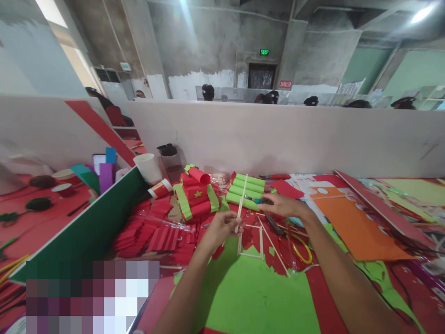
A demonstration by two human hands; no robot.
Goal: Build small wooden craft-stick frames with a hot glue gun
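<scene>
Near the middle of the head view, my left hand [224,228] is closed on thin pale wooden sticks [243,197], which stand up at a slight tilt. To their right my right hand [278,205] is closed round the teal handle of a small metal-tipped tool [256,200], its tip close to the sticks. Below the hands, a rectangular frame of sticks [262,241] lies on red and green paper. A large green sheet [257,297] spreads toward me. Several rolled green paper tubes [247,182] lie behind the tool.
A red and green paper model [197,197] sits left of the tubes, behind stacked red paper pieces [163,239]. Yellow-handled scissors [306,250] lie under my right forearm. An orange sheet [358,227] is at right. A green board [86,222] stands left; a white partition [278,139] runs behind.
</scene>
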